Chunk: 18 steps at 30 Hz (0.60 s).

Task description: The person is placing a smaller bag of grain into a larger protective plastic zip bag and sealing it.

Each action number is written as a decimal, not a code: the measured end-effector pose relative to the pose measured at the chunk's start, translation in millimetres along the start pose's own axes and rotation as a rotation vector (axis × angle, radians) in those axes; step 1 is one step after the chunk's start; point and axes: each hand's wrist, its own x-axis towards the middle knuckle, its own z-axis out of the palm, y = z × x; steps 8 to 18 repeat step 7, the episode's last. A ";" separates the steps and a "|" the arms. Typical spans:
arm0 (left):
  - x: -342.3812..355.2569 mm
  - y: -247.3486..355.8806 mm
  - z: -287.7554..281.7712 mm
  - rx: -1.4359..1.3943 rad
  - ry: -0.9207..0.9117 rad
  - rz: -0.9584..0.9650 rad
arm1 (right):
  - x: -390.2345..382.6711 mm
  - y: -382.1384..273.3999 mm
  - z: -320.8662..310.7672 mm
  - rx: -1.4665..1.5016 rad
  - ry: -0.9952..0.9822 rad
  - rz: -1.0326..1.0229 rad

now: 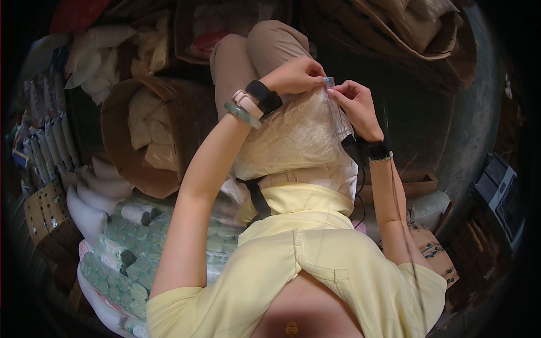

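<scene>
Across my lap lies a clear plastic bag (290,138) filled with pale, fine-textured stuff whose kind I cannot make out. At the bag's upper right corner, my left hand (298,75) pinches the clear edge between thumb and finger. Just to the right, my right hand (356,107) pinches the same edge, its fingertips close to the left ones. Bands and a bangle circle my left wrist, and a dark band is on my right one.
An open cardboard box (121,152) with filled bags stands at my left. Another large carton (428,39) is at the far right. Wrapped stacks of round greenish items (124,276) lie near left. A laptop-like device (499,186) sits at the right edge.
</scene>
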 end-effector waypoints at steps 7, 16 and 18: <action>3.1 -1.8 2.1 0.030 0.013 -0.050 | 1.1 2.5 2.3 -0.017 0.015 -0.013; 3.1 -1.8 2.1 0.030 0.013 -0.050 | 1.1 2.5 2.3 -0.017 0.015 -0.013; 3.1 -1.8 2.1 0.030 0.013 -0.050 | 1.1 2.5 2.3 -0.017 0.015 -0.013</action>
